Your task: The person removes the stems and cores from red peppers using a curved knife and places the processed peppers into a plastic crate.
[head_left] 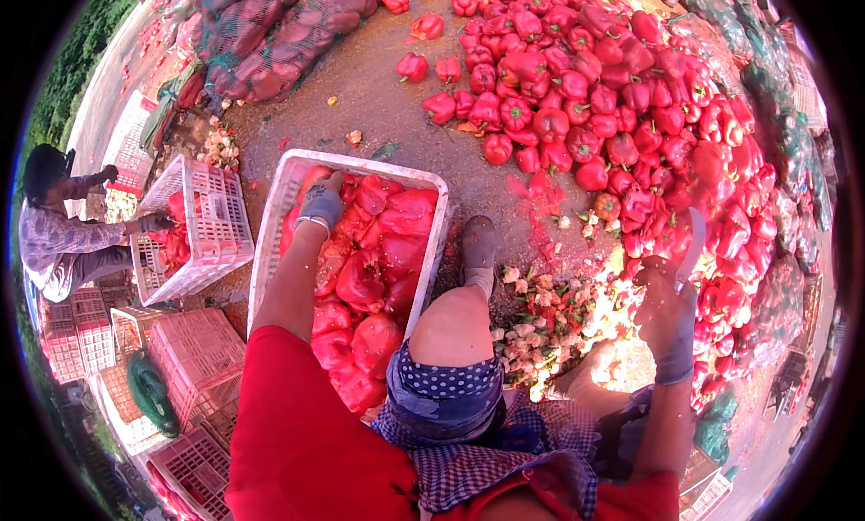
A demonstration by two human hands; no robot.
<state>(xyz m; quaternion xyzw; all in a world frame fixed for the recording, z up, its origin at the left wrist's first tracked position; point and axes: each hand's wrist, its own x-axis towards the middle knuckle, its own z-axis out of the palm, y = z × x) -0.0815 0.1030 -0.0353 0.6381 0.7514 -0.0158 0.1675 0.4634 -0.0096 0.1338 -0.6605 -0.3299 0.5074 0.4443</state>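
My left hand (322,204), in a grey glove, reaches into a white plastic crate (436,242) filled with red bell peppers (360,282). It touches the peppers near the crate's far end; its fingers are mostly hidden, so their grip does not show. My right hand (665,327), gloved too, is raised at the right, closed around a knife whose curved blade (694,246) points up. Behind the knife lies a large heap of whole red bell peppers (577,79). Below and left of that hand is a pile of cut-off pepper cores (550,332) with green stems.
At the left a person (68,223) works with both hands at another white crate (212,214) holding red peppers. Stacked crates (194,350) stand at the lower left. Full net sacks (270,43) lie at the back, and more line the right side. A few loose peppers (413,68) dot the floor.
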